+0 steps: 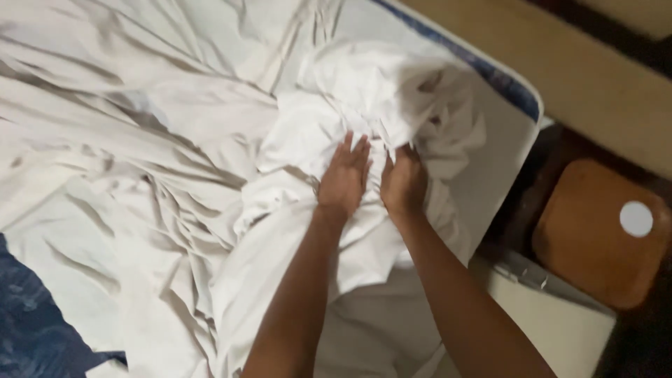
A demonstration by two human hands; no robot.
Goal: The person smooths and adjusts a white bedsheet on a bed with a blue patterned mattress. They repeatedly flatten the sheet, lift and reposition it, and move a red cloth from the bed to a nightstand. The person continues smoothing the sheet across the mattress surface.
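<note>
Left hand (pixel 344 178) lies flat, fingers spread, on the bunched white sheet (pixel 364 105) near the mattress (pixel 514 91) corner — right hand (pixel 402 183) clenches a fold beside it, fingertips hidden in cloth. A brown stool (pixel 595 238) stands apart.

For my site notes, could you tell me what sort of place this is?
Probably a bedroom: both hands, left hand and right hand, press a rumpled white sheet on a mattress, beside a wooden stool.

no boxes or packets, no signs, no screens, one small round white sticker (pixel 635 218) on top of the brown wooden stool (pixel 595 238) beside the bed
</note>
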